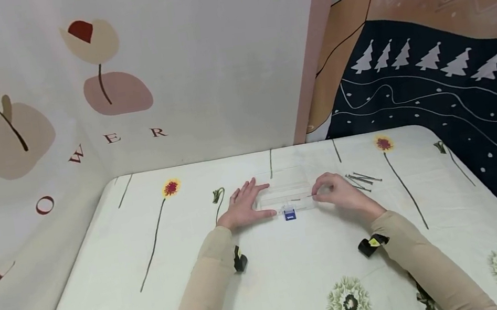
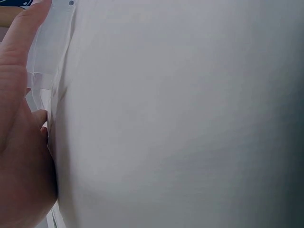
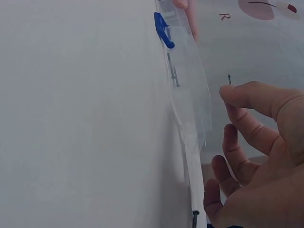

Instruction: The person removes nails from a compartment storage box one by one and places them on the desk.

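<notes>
While the left hand (image 1: 245, 206) lies flat steadying the clear box (image 1: 286, 192) at frame centre, the right hand (image 1: 337, 193) pinches a nail (image 3: 229, 79) over it.

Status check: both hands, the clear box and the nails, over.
Left hand flat against clear box, steadying it. Right hand pinches one nail at the box's edge. Loose nails lie right of box. Nothing blocking.

On the pale wall hanging (image 1: 134, 86) at the left of the frame, dark red letters curve downward: "R", "E", "W" and "O" read plainly, from a word that looks like FLOWER. The right wrist view catches the "R" (image 3: 222, 16) again at its upper right.
</notes>
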`<state>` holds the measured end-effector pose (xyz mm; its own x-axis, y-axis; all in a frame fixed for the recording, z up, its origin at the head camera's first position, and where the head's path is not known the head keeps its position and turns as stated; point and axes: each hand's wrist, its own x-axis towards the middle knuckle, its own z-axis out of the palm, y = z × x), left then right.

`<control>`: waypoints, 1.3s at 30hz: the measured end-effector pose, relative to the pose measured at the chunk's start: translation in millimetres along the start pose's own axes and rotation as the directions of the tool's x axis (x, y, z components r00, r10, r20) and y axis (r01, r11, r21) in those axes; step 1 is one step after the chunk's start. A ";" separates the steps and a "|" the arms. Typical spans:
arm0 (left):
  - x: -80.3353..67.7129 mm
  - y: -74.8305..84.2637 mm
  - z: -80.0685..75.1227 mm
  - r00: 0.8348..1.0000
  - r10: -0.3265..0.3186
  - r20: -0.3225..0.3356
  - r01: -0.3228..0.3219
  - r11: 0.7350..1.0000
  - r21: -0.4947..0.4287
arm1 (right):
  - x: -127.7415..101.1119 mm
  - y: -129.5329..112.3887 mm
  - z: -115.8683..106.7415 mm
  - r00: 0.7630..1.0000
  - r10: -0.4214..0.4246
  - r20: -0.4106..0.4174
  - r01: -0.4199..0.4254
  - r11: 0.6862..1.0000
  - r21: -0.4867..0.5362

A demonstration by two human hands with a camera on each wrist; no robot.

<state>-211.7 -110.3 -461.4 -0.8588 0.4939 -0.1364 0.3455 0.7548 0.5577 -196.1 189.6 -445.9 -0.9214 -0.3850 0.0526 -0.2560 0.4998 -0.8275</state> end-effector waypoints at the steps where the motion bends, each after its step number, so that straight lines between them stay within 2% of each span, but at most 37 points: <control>1: 0.1 0.0 0.2 1.000 0.001 -0.001 -0.001 1.000 -0.001 | -1.5 1.0 -2.0 1.000 0.004 -0.001 -0.004 1.000 -0.008; 5: 0.3 -1.4 1.3 1.000 -0.001 -0.006 0.001 1.000 0.003 | -7.8 4.3 -10.4 1.000 0.019 -0.009 -0.019 0.999 -0.031; 11: 0.4 -2.1 1.8 1.000 -0.005 -0.004 0.005 1.000 0.013 | -16.9 11.1 -22.1 1.000 -0.011 -0.025 0.009 0.999 -0.045; 16: -0.6 -1.3 2.6 1.000 -0.003 -0.006 0.003 1.000 0.022 | -23.5 14.5 -28.9 0.999 -0.028 -0.037 0.025 0.995 -0.093; 23: -1.0 0.3 1.3 1.000 -0.005 -0.004 0.005 1.000 0.021 | -29.5 22.0 -40.0 0.998 -0.002 -0.058 -0.007 0.987 -0.160; 31: -1.4 0.5 1.5 1.000 -0.006 -0.005 0.006 1.000 0.020 | -30.3 31.0 -46.9 0.995 -0.024 -0.097 -0.003 0.963 -0.268; 39: -1.1 0.0 1.1 1.000 -0.001 -0.008 0.001 1.000 0.012 | -30.8 33.3 -50.4 0.997 -0.007 -0.076 -0.013 0.969 -0.249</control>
<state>-210.4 -110.3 -462.1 -0.8624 0.4893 -0.1301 0.3487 0.7603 0.5480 -190.9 257.2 -447.0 -0.9393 -0.3280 0.1006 -0.3091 0.6817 -0.6631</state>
